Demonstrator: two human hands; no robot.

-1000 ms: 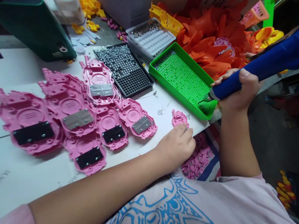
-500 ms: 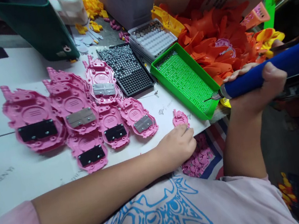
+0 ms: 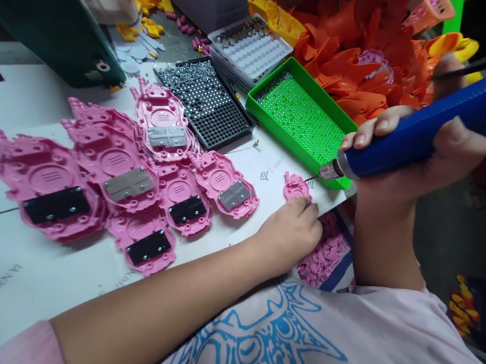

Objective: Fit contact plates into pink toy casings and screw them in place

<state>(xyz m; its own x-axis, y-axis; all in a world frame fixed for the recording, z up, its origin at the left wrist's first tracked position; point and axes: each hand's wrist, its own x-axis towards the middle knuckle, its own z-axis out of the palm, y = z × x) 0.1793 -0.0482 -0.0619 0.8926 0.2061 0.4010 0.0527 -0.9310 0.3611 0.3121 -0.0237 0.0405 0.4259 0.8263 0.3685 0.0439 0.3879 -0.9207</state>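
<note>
My left hand (image 3: 291, 231) is closed on a small pink plastic casing (image 3: 295, 187) at the table's front edge; the fingers cover its lower part. In my right hand (image 3: 425, 157) is a blue electric screwdriver (image 3: 442, 120), held nearly level. Its thin bit points left and ends close to the casing's right side; whether it touches cannot be seen. Just behind the bit lies a green tray (image 3: 302, 122) with screws in its many holes. Several more pink casings (image 3: 179, 192) stand to the left, fitted with black or grey screwed plates.
A black screw tray (image 3: 211, 103) and a clear box (image 3: 249, 50) of small metal parts lie behind. Orange plastic pieces (image 3: 358, 63) are heaped at the back right. A dark green bin (image 3: 61, 44) stands at the back left. Small pink parts (image 3: 323, 258) lie below the table edge.
My right hand has brought the screwdriver left, so its bit has gone from over the green tray to beside the pink casing. The left hand keeps its hold.
</note>
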